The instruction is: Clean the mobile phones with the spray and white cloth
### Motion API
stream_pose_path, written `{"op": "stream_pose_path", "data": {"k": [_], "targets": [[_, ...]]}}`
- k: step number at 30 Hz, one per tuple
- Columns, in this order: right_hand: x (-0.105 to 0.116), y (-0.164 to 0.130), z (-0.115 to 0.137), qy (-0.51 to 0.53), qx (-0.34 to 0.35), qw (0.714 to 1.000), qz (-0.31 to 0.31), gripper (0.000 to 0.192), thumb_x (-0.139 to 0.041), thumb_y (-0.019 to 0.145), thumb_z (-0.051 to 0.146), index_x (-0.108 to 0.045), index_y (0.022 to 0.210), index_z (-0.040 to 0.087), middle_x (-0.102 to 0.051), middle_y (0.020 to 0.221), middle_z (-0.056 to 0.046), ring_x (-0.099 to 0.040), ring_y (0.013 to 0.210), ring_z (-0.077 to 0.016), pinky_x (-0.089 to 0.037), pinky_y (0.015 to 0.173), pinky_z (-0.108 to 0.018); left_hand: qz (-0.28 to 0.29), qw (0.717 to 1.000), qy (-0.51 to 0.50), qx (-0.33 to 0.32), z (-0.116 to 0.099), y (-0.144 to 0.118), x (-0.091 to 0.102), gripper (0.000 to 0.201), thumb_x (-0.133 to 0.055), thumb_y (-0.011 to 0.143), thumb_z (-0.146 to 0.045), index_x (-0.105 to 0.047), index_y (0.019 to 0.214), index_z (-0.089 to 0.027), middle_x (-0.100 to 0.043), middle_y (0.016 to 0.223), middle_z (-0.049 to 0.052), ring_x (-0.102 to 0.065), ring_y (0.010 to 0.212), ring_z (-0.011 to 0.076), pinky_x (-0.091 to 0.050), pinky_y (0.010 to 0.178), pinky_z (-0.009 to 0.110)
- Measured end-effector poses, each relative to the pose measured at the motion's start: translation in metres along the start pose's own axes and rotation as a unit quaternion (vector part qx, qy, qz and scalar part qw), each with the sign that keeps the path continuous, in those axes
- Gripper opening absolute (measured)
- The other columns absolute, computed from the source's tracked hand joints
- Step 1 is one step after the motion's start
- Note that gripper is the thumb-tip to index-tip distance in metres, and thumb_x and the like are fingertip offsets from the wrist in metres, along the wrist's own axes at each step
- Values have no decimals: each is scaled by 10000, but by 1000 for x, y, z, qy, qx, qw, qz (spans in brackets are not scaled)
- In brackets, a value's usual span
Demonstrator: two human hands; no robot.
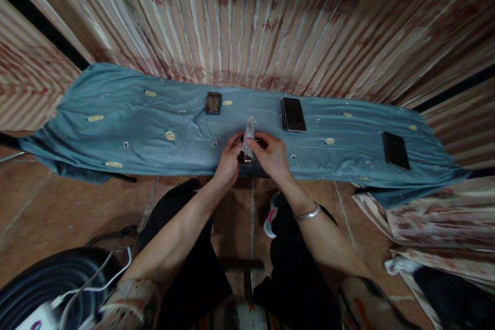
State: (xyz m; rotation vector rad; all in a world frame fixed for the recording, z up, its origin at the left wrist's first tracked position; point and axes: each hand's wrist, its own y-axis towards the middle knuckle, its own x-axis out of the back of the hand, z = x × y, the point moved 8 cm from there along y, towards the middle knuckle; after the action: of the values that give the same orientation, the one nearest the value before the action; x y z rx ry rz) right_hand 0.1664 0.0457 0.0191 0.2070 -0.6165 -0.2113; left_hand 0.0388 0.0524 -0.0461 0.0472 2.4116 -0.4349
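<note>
Above the front edge of the cloth-covered table, my two hands are close together. My left hand [231, 159] is closed around a thin dark object [246, 158], seen edge-on, with a row of small bright spots at its near end; it may be a phone, but I cannot tell for sure. My right hand [271, 153] pinches a pale grey cloth [250, 139] against that object, thumb on top. Part of the cloth sticks up beyond the fingers. Both sets of fingers partly hide the dark object.
On the blue tablecloth [174, 157] lie a small stack of dark phone-like slabs [294, 114], another dark slab [396, 150] at the right, and a small pixelated square item [213, 103]. A pleated curtain [240, 26] hangs behind. A coiled black hose [58, 278] and white cable are lower left.
</note>
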Motion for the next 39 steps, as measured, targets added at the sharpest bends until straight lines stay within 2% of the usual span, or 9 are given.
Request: {"op": "stream_pose_path", "data": {"k": [3, 8, 12, 16, 21, 25, 28, 31, 39], "targets": [[1, 2, -2, -25, 12, 1000, 4, 277, -625, 963, 415, -813, 1018, 218, -827, 915, -52, -761, 864, -257, -560, 768, -332, -9, 999, 37, -32, -3, 3, 4, 304, -765, 782, -134, -740, 1080, -190, -786, 982, 34, -721, 958, 184, -523, 910, 279], [-1, 0, -4, -67, 13, 998, 15, 342, -622, 961, 476, -803, 1038, 196, -796, 846, -66, -733, 812, -259, -520, 727, -322, -30, 995, 64, -74, -7, 7, 5, 320, -752, 732, -63, -747, 1022, -197, -786, 1099, 34, -679, 1191, 200, -446, 1119, 305], [-1, 2, -8, -64, -9, 998, 17, 331, -675, 904, 512, -784, 898, 199, -748, 744, -38, -691, 738, -235, -486, 693, -307, -40, 991, 95, -87, -10, 6, 4, 349, -742, 709, -24, -754, 1008, -202, -779, 1163, 30, -633, 1301, 202, -398, 1181, 295], [4, 7, -18, -11, -45, 999, 1, 282, -680, 839, 466, -753, 796, 198, -706, 694, -3, -641, 693, -195, -447, 656, -281, -43, 991, 103, -66, -14, 6, 6, 437, -758, 716, -35, -752, 1113, -216, -779, 1128, 31, -660, 1274, 218, -434, 1157, 321], [8, 13, -37, 151, -103, 983, 3, 312, -665, 732, 516, -640, 651, 216, -567, 585, 44, -517, 592, -136, -365, 563, -256, -37, 996, 61, -50, -28, 6, 11, 459, -756, 818, -114, -702, 1245, -273, -795, 1030, 5, -721, 1134, 188, -514, 1051, 313], [4, 13, -43, 286, -138, 948, 10, 365, -713, 674, 575, -584, 637, 236, -555, 598, 51, -500, 570, -117, -391, 558, -247, -49, 998, 27, 8, -22, 3, 10, 168, -681, 953, -302, -708, 1076, -192, -783, 932, 48, -745, 966, 199, -561, 945, 334], [1, 12, -40, 344, -147, 927, 14, 353, -762, 644, 555, -603, 659, 241, -598, 624, 41, -516, 575, -122, -424, 552, -245, 7, 994, 13, 112, -2, -4, -3, 485, -445, 1053, -535, -717, 1044, -134, -785, 960, 137, -761, 962, 275, -577, 958, 461], [-1, 10, -35, 361, -145, 921, 27, 343, -785, 633, 542, -618, 654, 243, -594, 614, 45, -509, 568, -121, -441, 545, -246, 69, 982, -21, 176, 12, -12, -17, 719, -322, 1023, -700, -715, 1216, -129, -785, 1093, 206, -762, 1056, 363, -543, 1006, 585], [4, 9, -25, 404, -132, 903, 62, 407, -889, 611, 566, -674, 664, 225, -607, 602, 61, -483, 517, -92, -409, 493, -226, 82, 976, -58, 195, 12, -20, -27, 687, -281, 1066, -613, -628, 1403, -125, -805, 1062, 177, -779, 1066, 332, -573, 999, 495]]}}
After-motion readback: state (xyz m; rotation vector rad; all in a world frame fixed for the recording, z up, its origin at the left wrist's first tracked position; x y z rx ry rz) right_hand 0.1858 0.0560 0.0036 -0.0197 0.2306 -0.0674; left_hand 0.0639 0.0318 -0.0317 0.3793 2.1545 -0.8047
